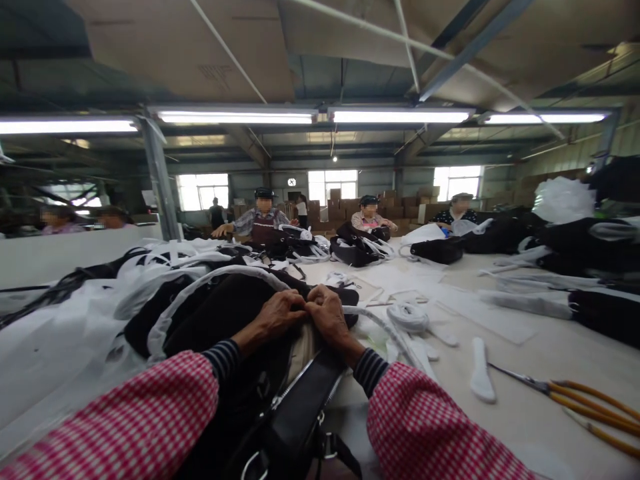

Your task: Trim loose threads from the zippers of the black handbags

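Note:
A black bag (280, 413) with a silver zipper lies in front of me on the table. My left hand (278, 315) and my right hand (327, 315) meet at the bag's far end, knuckles up. Both have their fingers curled and pressed onto the black material there. What lies under the fingertips is hidden. My sleeves are red-and-white checked over striped cuffs.
Scissors (575, 390) with yellow handles lie at the right. White paper pieces (481, 373) and a white roll (409, 316) are scattered on the table (500, 333). Heaped black bags with white wrapping (165, 280) stand left. Several co-workers (263, 220) sit across.

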### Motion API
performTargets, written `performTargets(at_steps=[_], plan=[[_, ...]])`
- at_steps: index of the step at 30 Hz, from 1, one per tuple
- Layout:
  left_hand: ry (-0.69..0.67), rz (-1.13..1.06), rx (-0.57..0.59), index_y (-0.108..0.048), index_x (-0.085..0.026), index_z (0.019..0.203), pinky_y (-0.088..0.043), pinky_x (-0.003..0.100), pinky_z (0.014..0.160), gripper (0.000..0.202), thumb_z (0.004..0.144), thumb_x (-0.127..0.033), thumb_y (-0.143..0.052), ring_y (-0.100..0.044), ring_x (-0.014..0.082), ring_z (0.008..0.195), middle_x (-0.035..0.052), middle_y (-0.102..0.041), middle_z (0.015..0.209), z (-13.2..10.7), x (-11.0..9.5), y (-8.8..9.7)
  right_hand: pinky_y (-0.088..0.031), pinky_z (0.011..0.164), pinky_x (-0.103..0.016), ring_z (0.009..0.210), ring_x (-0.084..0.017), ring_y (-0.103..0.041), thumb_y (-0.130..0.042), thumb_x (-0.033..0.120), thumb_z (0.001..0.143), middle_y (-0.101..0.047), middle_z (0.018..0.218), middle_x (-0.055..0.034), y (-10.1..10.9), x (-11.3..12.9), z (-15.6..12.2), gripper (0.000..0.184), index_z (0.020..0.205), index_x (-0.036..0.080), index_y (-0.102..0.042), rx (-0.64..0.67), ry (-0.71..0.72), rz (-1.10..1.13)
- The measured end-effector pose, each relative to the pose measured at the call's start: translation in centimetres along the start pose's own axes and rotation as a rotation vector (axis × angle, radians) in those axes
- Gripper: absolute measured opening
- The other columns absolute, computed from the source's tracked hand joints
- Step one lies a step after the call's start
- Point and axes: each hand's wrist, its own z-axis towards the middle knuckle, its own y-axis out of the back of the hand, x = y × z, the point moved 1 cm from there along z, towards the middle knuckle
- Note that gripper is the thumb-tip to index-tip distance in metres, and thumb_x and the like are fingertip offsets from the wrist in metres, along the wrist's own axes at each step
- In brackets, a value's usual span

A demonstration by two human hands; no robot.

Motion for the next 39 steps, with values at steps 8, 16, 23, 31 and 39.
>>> performTargets(at_steps=[8, 16, 23, 31, 39], plan=[[-0.059, -0.019, -0.104, -0.073, -0.024, 0.087, -0.048, 0.036, 0.091, 0.03, 0.09, -0.045, -0.053, -0.062, 0.0249, 0.103, 0.0048, -0.071, 0.102, -1.1, 0.2, -0.5, -0.046, 0.076, -0.026, 0.081, -0.015, -0.062, -0.065, 0.017, 0.078, -0.072, 0.091, 0.0023, 3.1, 0.7, -2.7, 0.018, 0.095, 0.022, -0.07, 0.156, 0.192, -0.101], [-0.156, 0.273, -0.264, -0.068, -0.022, 0.099, -0.044, 0.04, 0.1, 0.026, 0.1, -0.035, -0.045, -0.053, 0.026, 0.117, 0.0066, -0.073, 0.115, -2.4, -0.9, -0.4, -0.045, 0.063, -0.026, 0.063, -0.012, -0.056, -0.063, 0.018, 0.071, -0.068, 0.074, -0.0007, 19.9, -1.9, -5.7, 0.01, 0.079, 0.015, -0.069, -0.117, 0.008, -0.136], [-0.079, 0.365, -0.335, -0.067, -0.02, 0.104, -0.043, 0.043, 0.097, 0.032, 0.099, -0.038, -0.042, -0.055, 0.0277, 0.115, 0.0104, -0.071, 0.112, -2.5, -0.2, -0.8, -0.039, 0.05, -0.022, 0.055, -0.011, -0.053, -0.064, 0.017, 0.066, -0.066, 0.067, -0.0013, 26.5, -5.5, -8.9, 0.014, 0.078, 0.013, -0.069, -0.084, -0.298, -0.215], [-0.085, 0.343, -0.368, -0.069, -0.021, 0.103, -0.047, 0.046, 0.089, 0.043, 0.097, -0.047, -0.035, -0.059, 0.0322, 0.112, 0.0135, -0.07, 0.109, -2.2, 1.5, -1.7, -0.045, 0.073, -0.025, 0.076, -0.015, -0.064, -0.062, 0.013, 0.077, -0.073, 0.08, -0.0015, 21.8, -8.1, -5.4, 0.016, 0.083, 0.018, -0.075, 0.04, -0.063, -0.64], [-0.104, 0.314, -0.361, -0.07, -0.021, 0.102, -0.047, 0.046, 0.093, 0.04, 0.097, -0.047, -0.04, -0.058, 0.0302, 0.11, 0.0121, -0.068, 0.107, -2.2, 2.1, -2.4, -0.044, 0.077, -0.027, 0.086, -0.018, -0.067, -0.07, 0.028, 0.085, -0.077, 0.089, -0.004, 19.1, -9.7, -4.1, 0.013, 0.088, 0.019, -0.08, 0.173, -0.059, -0.803]])
